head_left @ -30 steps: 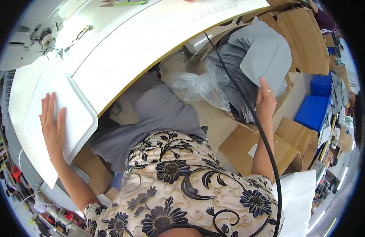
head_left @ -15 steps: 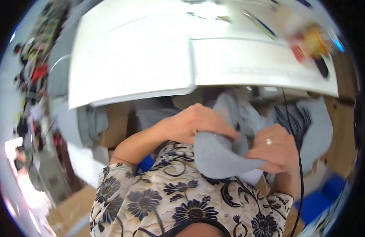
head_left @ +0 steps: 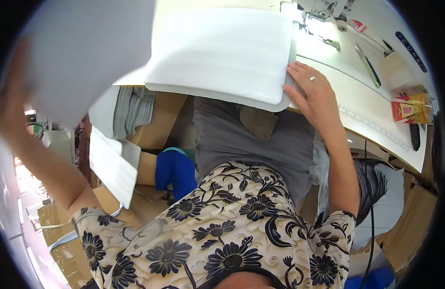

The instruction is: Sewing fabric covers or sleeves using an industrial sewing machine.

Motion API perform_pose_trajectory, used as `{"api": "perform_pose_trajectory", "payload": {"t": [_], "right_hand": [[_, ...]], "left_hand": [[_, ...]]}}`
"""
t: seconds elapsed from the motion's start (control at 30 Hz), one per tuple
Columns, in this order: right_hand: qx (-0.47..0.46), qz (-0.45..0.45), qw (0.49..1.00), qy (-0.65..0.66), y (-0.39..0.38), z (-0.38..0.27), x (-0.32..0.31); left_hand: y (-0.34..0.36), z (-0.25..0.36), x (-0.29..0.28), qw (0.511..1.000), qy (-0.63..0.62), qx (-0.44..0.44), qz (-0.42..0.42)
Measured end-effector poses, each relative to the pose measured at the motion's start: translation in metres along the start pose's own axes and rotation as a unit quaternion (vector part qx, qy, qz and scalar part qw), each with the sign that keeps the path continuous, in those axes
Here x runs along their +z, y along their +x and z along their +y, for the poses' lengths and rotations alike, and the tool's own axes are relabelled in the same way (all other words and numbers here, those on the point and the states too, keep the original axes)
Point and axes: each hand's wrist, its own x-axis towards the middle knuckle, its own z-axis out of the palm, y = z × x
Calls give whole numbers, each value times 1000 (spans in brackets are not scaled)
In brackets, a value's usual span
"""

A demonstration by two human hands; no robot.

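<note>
A large grey fabric piece is raised at the upper left, close to the camera. My left hand, smeared by motion, grips it at its left edge; the fingers are hard to make out. On the sewing table lies a white panel with rounded corners, a thin grey layer showing beneath its rim. My right hand, with a ring on one finger, rests open with its fingertips on the panel's right edge. Just beyond this hand is the sewing machine's lit needle area.
Snips, a red and yellow packet and a black tool lie on the right of the table. A measuring scale runs along its front edge. Grey pieces hang at the left, above a white panel. A black cable hangs at the right.
Both hands have left the bunched grey cloth at my lap. My left hand has swung far left with a grey piece raised; my right hand has moved up onto the white panel.
</note>
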Motion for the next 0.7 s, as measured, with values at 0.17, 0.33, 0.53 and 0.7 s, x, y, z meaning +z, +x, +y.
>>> {"api": "perform_pose_trajectory", "payload": {"t": [0.17,0.33,0.53,0.7], "right_hand": [[-17,-4,999,-52,-2,-6,-8],[-19,-48,996,-70,-2,-19,-8],[10,-49,996,-72,-24,-46,-19],[37,-30,999,11,-16,-34,-30]], "left_hand": [[-77,78,171,912,-34,401,-76],[-150,98,233,913,-78,366,-163],[-138,111,186,864,-98,357,-342],[-52,121,255,874,-149,365,-284]]}}
